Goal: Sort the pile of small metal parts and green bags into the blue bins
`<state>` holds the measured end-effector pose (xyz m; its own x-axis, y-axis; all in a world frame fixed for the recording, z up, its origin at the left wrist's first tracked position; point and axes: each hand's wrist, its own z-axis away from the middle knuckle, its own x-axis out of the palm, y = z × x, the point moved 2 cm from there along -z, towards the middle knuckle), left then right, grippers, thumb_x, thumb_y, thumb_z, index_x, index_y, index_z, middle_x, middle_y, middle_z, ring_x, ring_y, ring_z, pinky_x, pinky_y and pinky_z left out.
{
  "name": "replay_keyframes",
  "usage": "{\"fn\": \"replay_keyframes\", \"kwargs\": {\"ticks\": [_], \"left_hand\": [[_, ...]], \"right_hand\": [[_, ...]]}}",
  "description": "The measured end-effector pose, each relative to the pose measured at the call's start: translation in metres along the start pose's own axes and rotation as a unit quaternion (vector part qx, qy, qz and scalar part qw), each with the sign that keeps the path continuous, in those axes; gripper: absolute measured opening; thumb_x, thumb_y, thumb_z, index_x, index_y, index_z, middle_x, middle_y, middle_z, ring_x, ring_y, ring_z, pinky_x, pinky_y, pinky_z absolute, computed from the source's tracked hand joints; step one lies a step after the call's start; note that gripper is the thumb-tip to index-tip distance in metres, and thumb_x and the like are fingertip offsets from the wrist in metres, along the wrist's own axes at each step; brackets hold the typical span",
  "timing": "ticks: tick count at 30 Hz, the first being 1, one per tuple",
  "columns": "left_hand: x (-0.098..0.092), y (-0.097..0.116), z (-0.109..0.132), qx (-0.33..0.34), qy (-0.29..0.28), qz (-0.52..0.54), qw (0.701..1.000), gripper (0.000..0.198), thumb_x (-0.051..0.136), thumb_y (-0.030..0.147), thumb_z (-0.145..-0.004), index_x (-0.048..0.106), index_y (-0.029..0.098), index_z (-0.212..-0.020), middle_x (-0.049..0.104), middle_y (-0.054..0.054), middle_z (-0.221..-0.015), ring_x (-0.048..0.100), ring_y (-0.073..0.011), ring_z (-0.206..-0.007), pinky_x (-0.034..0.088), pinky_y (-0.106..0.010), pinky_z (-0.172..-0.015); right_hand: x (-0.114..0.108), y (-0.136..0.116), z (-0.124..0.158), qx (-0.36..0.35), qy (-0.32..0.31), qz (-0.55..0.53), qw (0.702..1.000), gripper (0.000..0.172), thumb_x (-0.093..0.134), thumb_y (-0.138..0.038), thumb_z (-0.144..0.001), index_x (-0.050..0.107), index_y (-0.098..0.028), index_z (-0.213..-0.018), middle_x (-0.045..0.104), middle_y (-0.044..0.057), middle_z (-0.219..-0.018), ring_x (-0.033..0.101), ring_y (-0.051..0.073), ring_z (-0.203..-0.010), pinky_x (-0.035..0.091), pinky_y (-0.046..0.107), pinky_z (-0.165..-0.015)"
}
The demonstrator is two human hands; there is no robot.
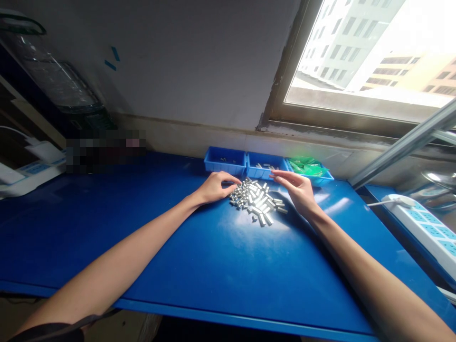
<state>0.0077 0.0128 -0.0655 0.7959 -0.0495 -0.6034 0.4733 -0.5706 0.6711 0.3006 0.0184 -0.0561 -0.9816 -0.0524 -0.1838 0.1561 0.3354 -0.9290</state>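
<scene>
A loose pile of small silver metal pieces [261, 202] lies on the blue table. Short, stubby ones lie mostly at its left, longer rod-like ones at its right. My left hand [214, 187] is at the pile's left edge, thumb and forefinger drawn together around a short metal piece among the others. Above the pile's right side, my right hand [297, 190] has thumb and forefinger brought together by the front of the middle blue bin [265, 174]. What those fingertips hold, if anything, is too small to make out. Several longer metal pieces lie inside that bin.
Beside the middle bin stand a left blue bin [224, 166] with a few small dark bits and a right blue bin [322, 181] holding green plastic bags [307, 167]. Power strips [427, 223] lie at the right and far left. A slanted metal bar [402, 145] rises at right.
</scene>
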Motion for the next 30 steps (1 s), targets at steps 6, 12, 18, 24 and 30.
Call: {"fn": "replay_keyframes", "kwargs": {"ticks": [6,12,18,24,30], "left_hand": [[-0.0008,-0.0034,0.0003,-0.015,0.029,0.023,0.999,0.017,0.075,0.031,-0.089,0.084,0.020,-0.098,0.083,-0.006,-0.101,0.078,-0.0224,-0.092,0.062,-0.032,-0.085],[-0.0015,-0.0005,0.0003,0.014,0.030,-0.010,0.999,0.014,0.074,0.031,-0.092,0.083,0.020,-0.094,0.081,-0.007,-0.099,0.075,-0.0216,-0.089,0.059,-0.032,-0.081],[-0.0010,-0.0007,0.0009,0.017,0.027,-0.025,0.999,0.016,0.073,0.032,-0.094,0.083,0.020,-0.095,0.080,-0.007,-0.097,0.073,-0.0205,-0.084,0.057,-0.031,-0.076],[-0.0027,-0.0030,0.0016,0.026,0.089,-0.040,0.995,0.016,0.070,0.031,-0.096,0.082,0.020,-0.093,0.080,-0.007,-0.095,0.072,-0.0203,-0.082,0.058,-0.033,-0.079],[0.0003,-0.0082,0.0029,0.001,0.123,0.044,0.991,0.021,0.071,0.037,-0.095,0.080,0.018,-0.099,0.080,-0.009,-0.103,0.077,-0.0205,-0.079,0.066,-0.034,-0.077]], "right_hand": [[-0.0003,-0.0007,0.0019,0.020,-0.023,0.064,0.998,0.031,0.081,-0.049,-0.083,0.082,-0.022,-0.099,0.083,0.008,-0.106,0.080,0.028,-0.100,0.062,0.047,-0.102],[-0.0004,0.0017,0.0011,0.036,-0.017,0.057,0.998,0.037,0.081,-0.053,-0.081,0.082,-0.021,-0.100,0.083,0.009,-0.107,0.079,0.028,-0.096,0.064,0.044,-0.092],[-0.0009,0.0031,0.0011,0.045,-0.017,0.040,0.998,0.035,0.083,-0.051,-0.081,0.082,-0.021,-0.099,0.083,0.008,-0.106,0.079,0.026,-0.093,0.064,0.039,-0.088],[-0.0014,0.0057,0.0015,0.048,-0.019,0.036,0.998,0.036,0.083,-0.051,-0.082,0.082,-0.020,-0.100,0.083,0.009,-0.106,0.079,0.026,-0.094,0.063,0.039,-0.088],[-0.0013,0.0083,0.0010,0.051,-0.022,0.032,0.998,0.037,0.083,-0.051,-0.081,0.082,-0.020,-0.101,0.084,0.009,-0.104,0.079,0.027,-0.093,0.064,0.041,-0.090]]}}
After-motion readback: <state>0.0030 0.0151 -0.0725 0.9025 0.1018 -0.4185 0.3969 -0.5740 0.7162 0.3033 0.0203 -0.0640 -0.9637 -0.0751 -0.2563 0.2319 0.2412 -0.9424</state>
